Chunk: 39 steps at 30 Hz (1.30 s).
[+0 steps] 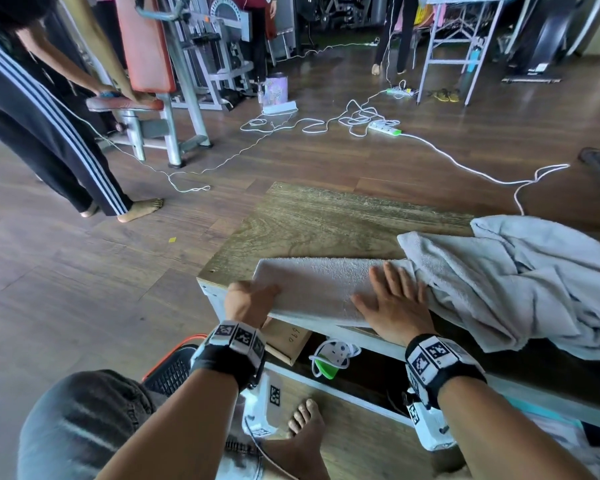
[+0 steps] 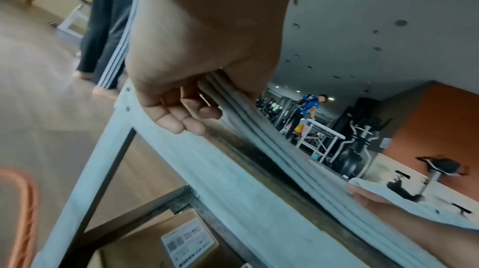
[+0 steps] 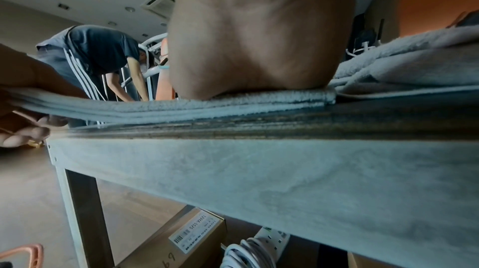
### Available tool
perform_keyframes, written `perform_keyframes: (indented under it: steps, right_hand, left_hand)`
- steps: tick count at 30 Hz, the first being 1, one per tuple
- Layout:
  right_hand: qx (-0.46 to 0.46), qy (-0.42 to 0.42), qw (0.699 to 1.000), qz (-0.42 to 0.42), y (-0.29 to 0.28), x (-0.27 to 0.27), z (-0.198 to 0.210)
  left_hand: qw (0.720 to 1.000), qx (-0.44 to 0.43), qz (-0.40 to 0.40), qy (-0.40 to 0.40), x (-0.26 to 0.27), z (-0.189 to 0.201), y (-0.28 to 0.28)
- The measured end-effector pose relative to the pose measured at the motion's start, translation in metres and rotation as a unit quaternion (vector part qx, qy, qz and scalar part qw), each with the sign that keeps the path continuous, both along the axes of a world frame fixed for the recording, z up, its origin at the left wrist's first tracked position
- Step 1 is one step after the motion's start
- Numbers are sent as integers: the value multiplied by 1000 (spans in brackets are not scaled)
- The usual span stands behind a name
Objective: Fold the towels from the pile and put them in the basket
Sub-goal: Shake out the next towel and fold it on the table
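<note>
A folded white towel (image 1: 312, 285) lies as a long strip near the front edge of the wooden table (image 1: 312, 220). My left hand (image 1: 248, 301) grips its left end, which is lifted a little off the table. The left wrist view shows several stacked layers of the towel (image 2: 259, 127) running out from under my left hand (image 2: 181, 108), whose fingers curl under that end. My right hand (image 1: 394, 301) lies flat on the towel's right part, fingers straight. The pile of crumpled towels (image 1: 520, 285) sits to the right and touches the folded one. The basket (image 1: 174, 368), black with an orange rim, stands on the floor by my left knee.
Under the table sit a cardboard box (image 1: 286, 341) and a white power strip (image 1: 331, 355). White cables (image 1: 361, 119) run across the wooden floor beyond the table. A person in striped trousers (image 1: 52, 133) stands at far left by gym equipment (image 1: 160, 81).
</note>
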State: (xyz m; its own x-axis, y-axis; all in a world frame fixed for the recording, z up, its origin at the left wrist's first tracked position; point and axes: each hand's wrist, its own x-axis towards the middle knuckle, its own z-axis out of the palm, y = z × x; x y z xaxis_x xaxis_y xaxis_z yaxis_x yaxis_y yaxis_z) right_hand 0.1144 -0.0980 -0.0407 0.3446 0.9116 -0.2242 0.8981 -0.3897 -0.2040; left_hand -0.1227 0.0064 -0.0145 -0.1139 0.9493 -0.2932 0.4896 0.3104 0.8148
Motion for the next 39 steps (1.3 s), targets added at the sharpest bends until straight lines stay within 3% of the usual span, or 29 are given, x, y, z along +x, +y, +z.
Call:
perform_keyframes:
  steps: [2,4,6,7,9,11,13,14,17,19,21,26,29,32,36,39]
  right_hand:
    - [0,37,999,10,1,3,-2]
    - [40,173,984,-8,1,10,2]
    - [140,336,929,-75,-4,17,10]
    - [196,365,904,-103,-8,20,13]
    - [273,376,873,-147,-18,23,22]
    - [287,426,842,-166,-23,28,26]
    - [256,499,806,-187,-29,33,27]
    - [240,515,799,-199,-30,36,25]
    - [219,442,844,-209,-30,42,13]
    - [215,400,865,-215,-29,41,10]
    - [231,384,869,-211,-30,38,15]
    - [247,341,889,-180,-23,37,25]
    - [218,281,917,-179,-18,37,28]
    - [270,204,926,-168,-19,36,26]
    - [317,120,936,-93,-24,36,21]
    - [254,98,962,-17,-28,34,14]
  left_hand:
    - [997,76,-11,12,8,16,-4]
    - [989,146,-20,18,24,40,-6]
    - [976,212,-39,8,44,61,-8]
    - [970,231,-69,-24,54,69,-12]
    - [951,235,-178,-95,77,77,-23]
    - [908,226,-331,-123,96,73,-39]
    - [864,241,-438,-58,109,52,-49]
    - [856,235,-461,-12,112,39,-52]
    - [853,228,-455,114,112,0,-57]
    - [848,260,-437,150,109,-16,-61]
    - [840,286,-434,153,106,-22,-63]
    - [834,253,-451,191,99,-14,-63]
    - [827,241,-466,202,98,-14,-62]
    - [819,234,-479,213,96,-17,-59]
    - [817,254,-479,195,94,-16,-58]
    - [819,261,-474,189,95,-16,-61]
